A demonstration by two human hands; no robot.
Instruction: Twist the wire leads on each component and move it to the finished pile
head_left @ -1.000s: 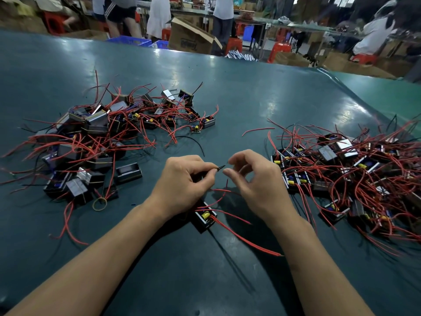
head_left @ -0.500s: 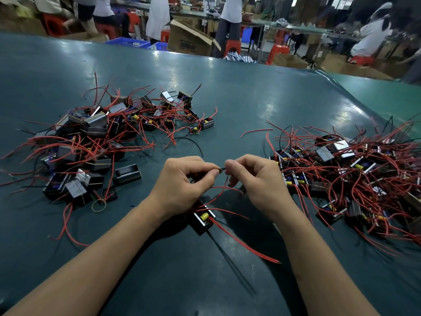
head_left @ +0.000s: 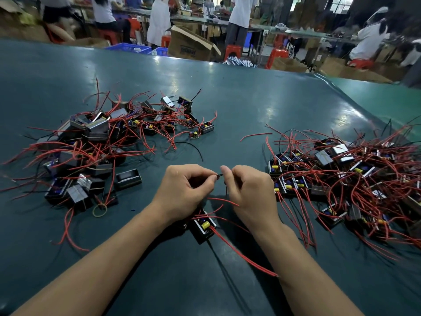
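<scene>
Two hands meet just above the component [head_left: 203, 226], which lies on the bench [head_left: 250, 106] between the wrists. Left hand [head_left: 184, 190] and right hand [head_left: 249, 190] each pinch the black lead tip [head_left: 219, 176] between thumb and forefinger. Left of the component: one pile [head_left: 109, 142]. Right of it: second pile [head_left: 346, 179].

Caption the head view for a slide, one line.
Both hands, left hand and right hand, pinch a black wire lead above a component between two piles.
</scene>
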